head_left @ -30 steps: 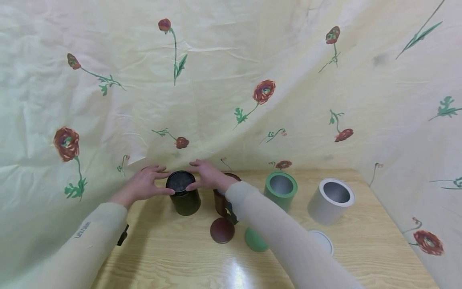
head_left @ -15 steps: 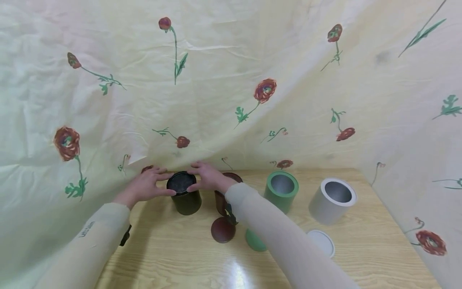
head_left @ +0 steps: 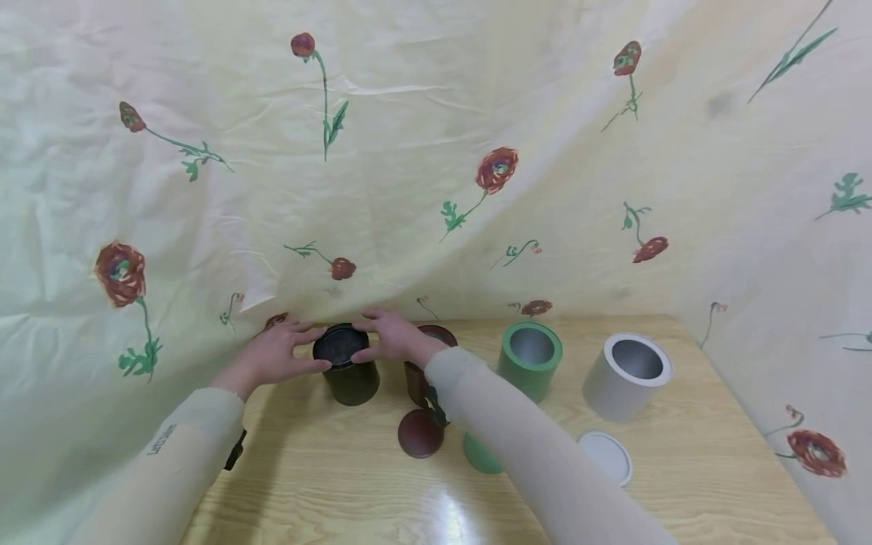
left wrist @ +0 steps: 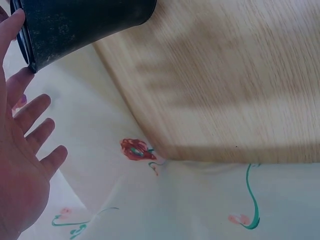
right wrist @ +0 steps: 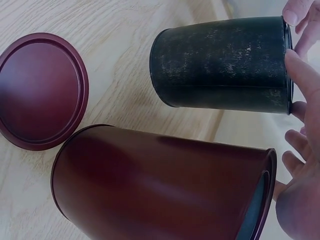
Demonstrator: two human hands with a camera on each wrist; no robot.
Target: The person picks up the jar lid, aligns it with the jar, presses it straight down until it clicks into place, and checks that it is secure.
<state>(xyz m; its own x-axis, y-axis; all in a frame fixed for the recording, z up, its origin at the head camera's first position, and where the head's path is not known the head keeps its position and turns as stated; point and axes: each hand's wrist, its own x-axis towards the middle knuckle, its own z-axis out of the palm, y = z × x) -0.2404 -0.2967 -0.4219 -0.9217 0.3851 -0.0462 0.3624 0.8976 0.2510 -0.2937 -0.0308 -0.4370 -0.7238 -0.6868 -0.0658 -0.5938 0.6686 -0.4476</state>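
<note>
A black canister (head_left: 349, 375) with its dark lid (head_left: 339, 344) on stands at the back left of the wooden table (head_left: 327, 469). My left hand (head_left: 272, 352) lies at the lid's left side, thumb and forefinger touching its rim, fingers straight and spread (left wrist: 22, 165). My right hand (head_left: 391, 337) touches the rim from the right with straight fingers (right wrist: 300, 75). In the wrist views the black canister (left wrist: 85, 25) (right wrist: 225, 62) fills the top of the frame. An open dark red canister (right wrist: 160, 190) stands just under my right wrist.
A dark red lid (head_left: 420, 433) and a green lid (head_left: 479, 454) lie in front. An open green canister (head_left: 530, 359), an open grey canister (head_left: 627, 376) and a white lid (head_left: 606, 456) sit to the right. Flowered cloth (head_left: 436, 189) hangs behind and at both sides.
</note>
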